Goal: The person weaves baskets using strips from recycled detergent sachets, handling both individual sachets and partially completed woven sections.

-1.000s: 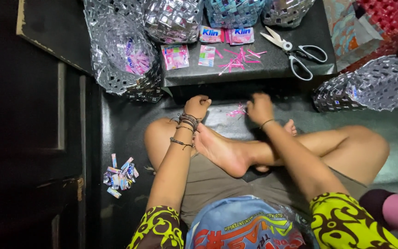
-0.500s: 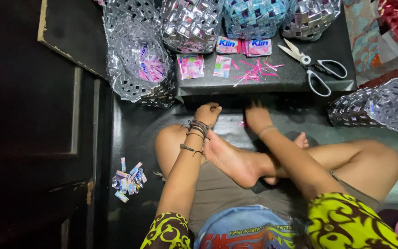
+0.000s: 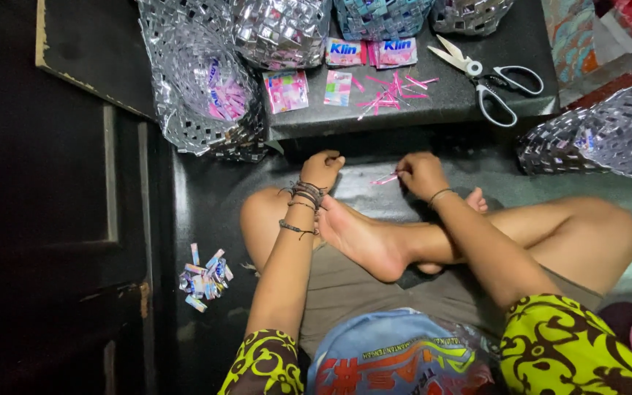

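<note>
My hands had drifted apart. A moment earlier they worked close together just in front of the low black table (image 3: 418,113); now there was a clear gap between them. My right hand (image 3: 422,174) pinched one end of the thin pink plastic strip (image 3: 385,178), thumb and fingers closed on it, and the strip poked out toward my left, just below the table's front edge. My left hand (image 3: 323,170) had let go of it. It sat curled into a loose fist in front of the table, off the strip, and I couldn't tell whether anything small was tucked inside.

So the strip was in one hand only, which read to me as a fold or a pull just finished.

On the table top lay the loose pink strips (image 3: 393,88), the flat pink sachets (image 3: 287,91) and the white-and-black-handled scissors (image 3: 488,80), none of them touched. The woven silver basket (image 3: 206,95) leaned at the table's left end. The small heap of folded wrapper pieces (image 3: 205,278) sat on the floor well to the left of the table and nearer me.
</note>
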